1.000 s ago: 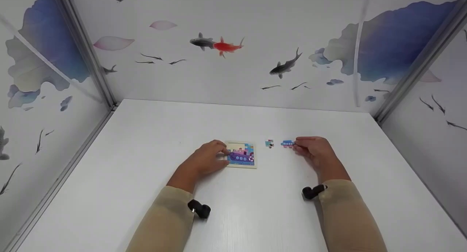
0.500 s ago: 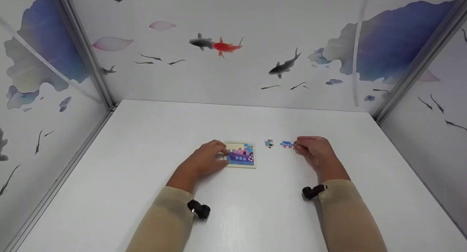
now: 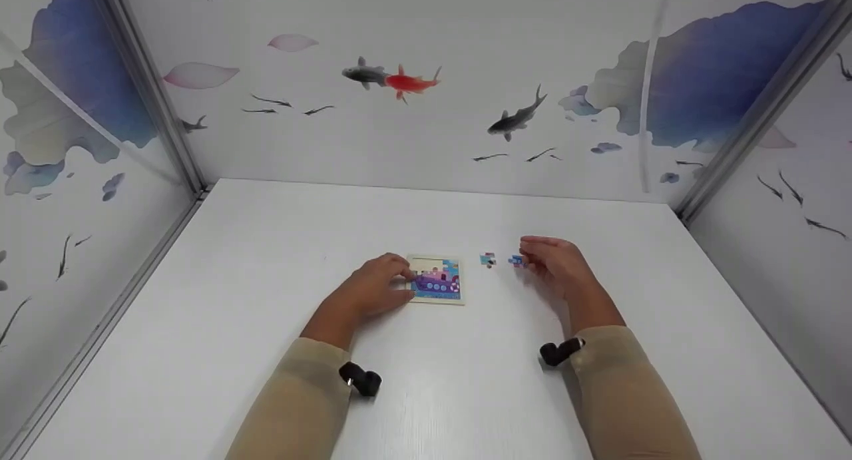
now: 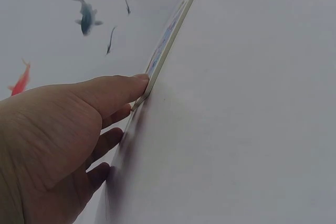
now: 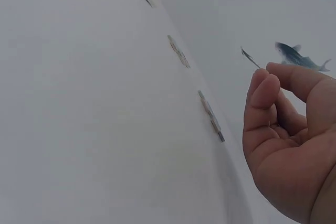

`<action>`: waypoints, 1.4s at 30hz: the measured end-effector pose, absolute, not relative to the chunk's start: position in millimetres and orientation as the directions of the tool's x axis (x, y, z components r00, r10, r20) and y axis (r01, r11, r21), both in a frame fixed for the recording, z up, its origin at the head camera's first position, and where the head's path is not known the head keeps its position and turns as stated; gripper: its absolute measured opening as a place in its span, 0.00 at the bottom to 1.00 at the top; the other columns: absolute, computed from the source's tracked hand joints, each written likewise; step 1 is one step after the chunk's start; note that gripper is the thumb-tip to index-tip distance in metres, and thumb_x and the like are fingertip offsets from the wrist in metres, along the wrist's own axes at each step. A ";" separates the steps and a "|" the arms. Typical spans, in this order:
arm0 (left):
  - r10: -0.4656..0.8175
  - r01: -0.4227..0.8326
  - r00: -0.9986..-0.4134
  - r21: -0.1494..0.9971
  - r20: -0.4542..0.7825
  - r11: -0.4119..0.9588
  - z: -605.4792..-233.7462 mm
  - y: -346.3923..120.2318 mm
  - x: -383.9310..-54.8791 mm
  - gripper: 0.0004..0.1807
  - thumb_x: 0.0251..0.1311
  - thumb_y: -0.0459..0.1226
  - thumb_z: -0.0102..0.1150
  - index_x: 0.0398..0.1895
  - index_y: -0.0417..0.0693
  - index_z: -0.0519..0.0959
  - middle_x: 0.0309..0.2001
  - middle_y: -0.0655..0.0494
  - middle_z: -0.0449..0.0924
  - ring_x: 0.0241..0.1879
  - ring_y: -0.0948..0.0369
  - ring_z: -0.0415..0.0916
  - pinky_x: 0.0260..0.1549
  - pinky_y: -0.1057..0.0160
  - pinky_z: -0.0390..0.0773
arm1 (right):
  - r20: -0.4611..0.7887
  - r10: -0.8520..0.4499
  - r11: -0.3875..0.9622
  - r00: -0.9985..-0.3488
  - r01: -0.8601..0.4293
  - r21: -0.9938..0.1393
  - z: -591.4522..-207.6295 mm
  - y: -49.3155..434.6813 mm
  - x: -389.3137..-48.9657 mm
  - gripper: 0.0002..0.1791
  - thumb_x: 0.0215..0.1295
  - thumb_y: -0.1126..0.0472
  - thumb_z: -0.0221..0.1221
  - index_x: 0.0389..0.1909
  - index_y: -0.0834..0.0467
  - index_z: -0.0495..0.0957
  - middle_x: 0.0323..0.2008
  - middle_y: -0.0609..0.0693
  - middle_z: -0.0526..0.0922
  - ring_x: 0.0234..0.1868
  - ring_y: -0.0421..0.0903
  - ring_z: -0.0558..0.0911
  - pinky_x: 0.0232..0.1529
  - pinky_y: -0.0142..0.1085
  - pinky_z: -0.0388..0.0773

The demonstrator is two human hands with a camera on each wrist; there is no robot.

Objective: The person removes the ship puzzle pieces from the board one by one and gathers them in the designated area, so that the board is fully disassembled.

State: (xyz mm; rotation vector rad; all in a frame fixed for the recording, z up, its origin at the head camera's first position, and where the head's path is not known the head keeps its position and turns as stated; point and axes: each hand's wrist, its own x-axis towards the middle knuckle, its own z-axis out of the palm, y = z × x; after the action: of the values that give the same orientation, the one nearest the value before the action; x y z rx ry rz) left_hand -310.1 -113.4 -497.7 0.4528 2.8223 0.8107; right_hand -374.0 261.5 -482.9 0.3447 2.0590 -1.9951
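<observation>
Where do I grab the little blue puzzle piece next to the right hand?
Probably pinch the blue piece by two opposite edges with thumb and fingertip, coming down from the right, where the right hand is already close. It is thin and lies flat on the table, so getting underneath looks hard, but its bumpy edges should give fingertips something to catch.

Puzzle tray (image 3: 436,303) looks like pale, smooth wood, worktop's (image 3: 426,400) smooth with a soft sheen. Sleeves (image 3: 289,393) are matt cloth, wrist gadgets (image 3: 365,383) look like black plastic, corner posts (image 3: 148,80) greyish metal.
</observation>
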 end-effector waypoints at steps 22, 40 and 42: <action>0.332 0.240 -0.940 0.534 -0.083 0.811 -493.8 -113.1 -309.1 0.22 0.73 0.49 0.65 0.66 0.57 0.83 0.77 0.57 0.71 0.82 0.52 0.62 0.83 0.46 0.61 | -0.287 -0.161 0.189 -0.944 0.256 -0.948 -474.1 153.8 -365.6 0.24 0.73 0.55 0.68 0.66 0.60 0.81 0.65 0.58 0.84 0.56 0.52 0.85 0.57 0.34 0.86; 0.343 0.249 -0.936 0.538 -0.079 0.805 -495.9 -113.0 -311.6 0.23 0.72 0.50 0.65 0.66 0.55 0.83 0.76 0.56 0.72 0.81 0.51 0.64 0.83 0.46 0.61 | -0.309 -0.134 0.326 -0.941 0.253 -0.911 -483.3 139.4 -363.5 0.18 0.72 0.52 0.69 0.59 0.52 0.87 0.56 0.50 0.88 0.54 0.50 0.83 0.61 0.38 0.83; 0.341 0.247 -0.937 0.541 -0.079 0.804 -495.6 -112.9 -311.3 0.23 0.72 0.50 0.65 0.66 0.55 0.83 0.76 0.56 0.72 0.81 0.51 0.64 0.83 0.46 0.61 | -0.304 -0.124 0.359 -0.945 0.243 -0.901 -484.7 140.0 -363.2 0.17 0.72 0.52 0.69 0.57 0.51 0.88 0.55 0.50 0.88 0.53 0.49 0.83 0.58 0.37 0.83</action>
State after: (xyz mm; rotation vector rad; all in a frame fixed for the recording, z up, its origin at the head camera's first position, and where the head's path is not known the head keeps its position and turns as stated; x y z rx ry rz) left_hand -311.3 -112.9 -495.6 0.4634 2.8180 0.8101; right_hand -363.2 140.0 -484.7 0.1048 2.3060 -1.6127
